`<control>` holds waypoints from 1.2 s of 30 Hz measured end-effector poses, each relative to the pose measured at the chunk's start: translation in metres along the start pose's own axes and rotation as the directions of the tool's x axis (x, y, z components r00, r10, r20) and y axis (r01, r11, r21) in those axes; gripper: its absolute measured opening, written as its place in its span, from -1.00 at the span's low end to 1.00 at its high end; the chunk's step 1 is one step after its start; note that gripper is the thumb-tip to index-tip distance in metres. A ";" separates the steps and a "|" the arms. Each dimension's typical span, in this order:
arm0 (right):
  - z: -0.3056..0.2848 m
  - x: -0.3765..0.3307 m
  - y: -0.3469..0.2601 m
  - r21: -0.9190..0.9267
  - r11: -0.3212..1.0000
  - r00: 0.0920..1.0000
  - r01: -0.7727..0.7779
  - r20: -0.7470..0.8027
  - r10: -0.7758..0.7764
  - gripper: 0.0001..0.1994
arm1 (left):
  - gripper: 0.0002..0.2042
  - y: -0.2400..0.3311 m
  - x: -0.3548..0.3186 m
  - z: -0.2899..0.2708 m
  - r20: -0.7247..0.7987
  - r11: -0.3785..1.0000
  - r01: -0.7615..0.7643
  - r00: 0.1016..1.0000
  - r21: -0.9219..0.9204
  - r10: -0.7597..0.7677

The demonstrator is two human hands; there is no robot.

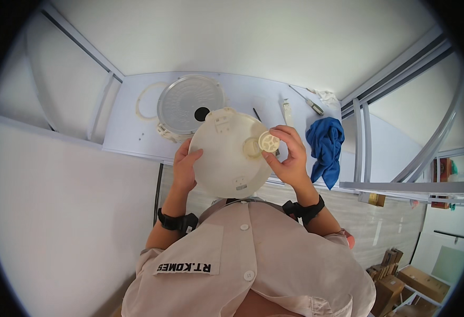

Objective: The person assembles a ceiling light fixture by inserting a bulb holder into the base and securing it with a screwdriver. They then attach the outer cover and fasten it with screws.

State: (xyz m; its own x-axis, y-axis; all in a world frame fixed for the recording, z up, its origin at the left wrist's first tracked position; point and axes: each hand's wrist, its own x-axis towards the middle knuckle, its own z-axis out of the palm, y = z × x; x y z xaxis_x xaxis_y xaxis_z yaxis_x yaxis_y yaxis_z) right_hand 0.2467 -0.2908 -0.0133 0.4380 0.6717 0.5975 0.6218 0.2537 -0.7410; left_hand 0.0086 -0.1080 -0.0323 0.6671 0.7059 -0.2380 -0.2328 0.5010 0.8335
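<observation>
The worktop (137,127) is a pale, flat surface set between white partition walls. On its rear left portion rests a round metal disc (189,104) with a fine ribbed face and a dark hole near its edge. A thin white ring gasket (143,103) lies just beside the disc, on its left. A blue cloth (324,148) hangs over the worktop's right front edge. Slender hand tools (306,100) lie near the rear right corner.

A large cream-coloured round plastic cover (226,153) is held above the front edge of the worktop, between the two hands and close to the person's chest. The left hand (185,168) supports the cover at its left rim, fingers curled around the edge and thumb on the face. The right hand (290,156) is at the cover's right side; its fingers pinch a small round cream cap (269,141), which sits just beside a raised boss on the cover. Both wrists carry black straps.
</observation>
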 end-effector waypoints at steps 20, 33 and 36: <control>-0.002 -0.001 0.007 0.019 0.995 0.995 -0.096 -0.001 0.096 -0.42 | -0.52 -0.008 0.019 -0.009 -0.011 0.999 -0.030 0.999 0.013 0.030; -0.008 -0.018 0.011 0.453 0.837 0.945 -0.307 0.038 0.326 -0.52 | -0.46 -0.001 0.013 0.009 0.107 0.998 -0.037 0.994 0.050 0.032; -0.011 -0.021 0.015 0.604 0.726 0.936 -0.328 0.102 0.338 -0.55 | -0.45 0.001 0.012 0.013 0.108 0.998 -0.036 0.994 0.042 0.032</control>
State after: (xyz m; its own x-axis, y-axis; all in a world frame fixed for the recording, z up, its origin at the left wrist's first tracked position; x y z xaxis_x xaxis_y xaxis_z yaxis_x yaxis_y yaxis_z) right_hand 0.2537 -0.3084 -0.0338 0.5539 0.7851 0.2772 -0.0844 0.3841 -0.9194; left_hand 0.0259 -0.1058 -0.0281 0.7316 0.6635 -0.1565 -0.2271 0.4538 0.8617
